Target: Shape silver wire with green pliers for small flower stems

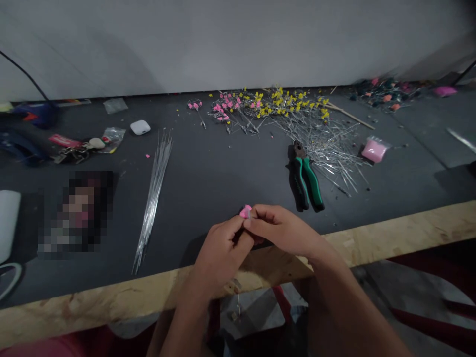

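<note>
Close to the table's front edge, my left hand (222, 250) and my right hand (284, 228) meet with fingertips pinched together. Between them sits a small pink flower-like piece (246, 211), its upper part showing above the fingers. Both hands appear to grip it; its lower part is hidden. To the right of my right hand lie green-and-black pliers (308, 183), jaws pointing away from me. A bundle of thin metal wires (154, 198) rests to the left of my left hand.
Wire stems with pink flowers (226, 105) and yellow flowers (282, 101) lie along the wall, beside loose wires (334, 144). A pink packet (375, 149) is at right. Keys (80, 151), a white case (140, 127) and a blurred-out object (80, 213) are at left.
</note>
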Demonstrator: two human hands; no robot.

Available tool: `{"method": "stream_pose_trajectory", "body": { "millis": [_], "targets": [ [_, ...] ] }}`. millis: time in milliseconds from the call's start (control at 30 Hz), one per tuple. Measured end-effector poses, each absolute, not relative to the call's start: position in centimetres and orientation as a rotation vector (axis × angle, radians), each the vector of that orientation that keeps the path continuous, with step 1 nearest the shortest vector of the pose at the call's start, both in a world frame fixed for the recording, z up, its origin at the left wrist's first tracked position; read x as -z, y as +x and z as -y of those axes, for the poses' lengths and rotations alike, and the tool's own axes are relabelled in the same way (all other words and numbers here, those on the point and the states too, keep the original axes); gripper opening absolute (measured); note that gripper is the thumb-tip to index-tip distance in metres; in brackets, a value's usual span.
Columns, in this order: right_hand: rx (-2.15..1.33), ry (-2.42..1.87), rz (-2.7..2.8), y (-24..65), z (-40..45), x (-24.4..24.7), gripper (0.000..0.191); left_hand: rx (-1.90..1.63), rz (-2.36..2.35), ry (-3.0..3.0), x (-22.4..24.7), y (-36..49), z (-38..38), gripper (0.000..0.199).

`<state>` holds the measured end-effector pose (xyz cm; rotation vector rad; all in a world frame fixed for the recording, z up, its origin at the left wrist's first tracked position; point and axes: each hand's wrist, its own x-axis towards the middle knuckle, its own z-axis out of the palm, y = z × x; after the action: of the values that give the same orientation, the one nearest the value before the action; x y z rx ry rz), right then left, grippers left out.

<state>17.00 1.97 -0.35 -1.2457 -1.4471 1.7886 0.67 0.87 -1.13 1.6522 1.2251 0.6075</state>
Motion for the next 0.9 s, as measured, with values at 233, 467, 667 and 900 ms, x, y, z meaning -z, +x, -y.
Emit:
{"method": "stream_pose_trajectory", "body": {
  "millis": [233,467,667,900],
  "targets": [
    [-1.811,-1.105,1.569,16.8,-1.8,-0.2,0.035,-0.741,-1.115,1.397,0.9,0.2,-0.9,0.025],
    [-1.883,-1.014,1.494,16.7,-1.3,-0.3,0.036,-0.841,-1.004,1.054,2.1,0.0,-0.4,0.02],
    [-1.736,-1.075,1.34,15.5,-0.8,-0.2,0.04,-1.004,-0.927,0.704,1.6,0.0,-0.6,0.022],
    [-1.687,-1.375,1.54,15.6,-1.8,-0.8,0.029,-0.815,-1.18,1.218,1.4,-1.2,-1.3,0.022]
  ]
}}
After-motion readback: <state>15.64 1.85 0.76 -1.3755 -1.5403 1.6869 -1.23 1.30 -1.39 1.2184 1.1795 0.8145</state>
